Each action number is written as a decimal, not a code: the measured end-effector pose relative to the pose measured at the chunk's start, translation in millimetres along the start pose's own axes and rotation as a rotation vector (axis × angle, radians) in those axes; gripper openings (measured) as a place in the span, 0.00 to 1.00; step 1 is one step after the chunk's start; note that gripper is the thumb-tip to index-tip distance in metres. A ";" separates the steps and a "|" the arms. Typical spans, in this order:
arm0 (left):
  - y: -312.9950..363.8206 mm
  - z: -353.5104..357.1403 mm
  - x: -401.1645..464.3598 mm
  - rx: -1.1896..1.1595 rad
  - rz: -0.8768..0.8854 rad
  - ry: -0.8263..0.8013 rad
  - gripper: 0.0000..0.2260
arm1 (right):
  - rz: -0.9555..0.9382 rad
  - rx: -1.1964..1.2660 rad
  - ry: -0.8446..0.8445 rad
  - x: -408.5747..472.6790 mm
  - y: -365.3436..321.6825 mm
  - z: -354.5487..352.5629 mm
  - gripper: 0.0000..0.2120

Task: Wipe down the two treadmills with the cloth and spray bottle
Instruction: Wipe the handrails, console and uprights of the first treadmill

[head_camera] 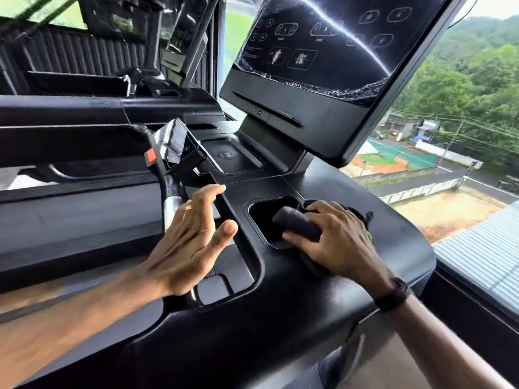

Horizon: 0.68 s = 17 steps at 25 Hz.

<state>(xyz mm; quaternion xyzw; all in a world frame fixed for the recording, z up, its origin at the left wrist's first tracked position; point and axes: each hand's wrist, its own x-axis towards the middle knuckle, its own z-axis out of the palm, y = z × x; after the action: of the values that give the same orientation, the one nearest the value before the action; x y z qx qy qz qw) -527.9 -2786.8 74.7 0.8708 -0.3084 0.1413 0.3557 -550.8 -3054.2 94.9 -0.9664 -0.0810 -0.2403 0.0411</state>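
Step in hand, as judged: wiping the console of the near treadmill (323, 276), at the cup holder recess (264, 217) on its right side. This recess serves below as the landmark.

Far to the left of the recess and behind: a second treadmill (84, 108), black, with its own rail and console; whether already wiped, cannot tell.

Left of the recess, a little above: a handlebar post with a red stop button (151, 157) and a small slanted control panel (179, 144). Just behind the recess: a flat tray with a round charging mark (228, 155).

Just left of the recess: left hand (185, 242), hovering over the inner edge of the console, fingers spread and straight, thumb out, pinching nothing. A gold ring (188, 207) on one finger.

At the recess itself: dark cloth (297, 223), bunched, with one rolled end hanging over the right rim and into the hollow. Looks soft, thick, nearly the same colour as the plastic.

On the right rim of the recess: right hand (334, 237), fingers curled over the cloth and pressing it down on the console. A black band (393, 294) at the wrist. A bit of green under the hand, too small to name.

Above and behind the recess: large screen (323, 51), with torn protective film at the lower edge.

Spray bottle: not visible.

Next move, probably: pushing the cloth down into the recess, around its walls, then across the console surface.
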 end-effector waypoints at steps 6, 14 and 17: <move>-0.9 -0.6 0.2 0.014 -0.018 0.006 0.38 | 0.005 0.226 -0.172 48.2 -57.6 19.7 0.29; 1.0 0.0 1.5 0.014 -0.007 0.019 0.38 | -0.108 0.072 -0.718 48.7 -31.2 2.0 0.39; 0.0 -0.9 0.2 0.024 -0.012 0.005 0.39 | -0.115 -0.038 -0.652 39.5 -51.4 -12.4 0.36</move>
<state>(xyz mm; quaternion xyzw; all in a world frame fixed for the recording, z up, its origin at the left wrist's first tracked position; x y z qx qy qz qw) -527.8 -2786.2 75.5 0.8765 -0.3004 0.1452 0.3470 -531.2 -2999.7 126.6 -0.9869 -0.1397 0.0781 -0.0184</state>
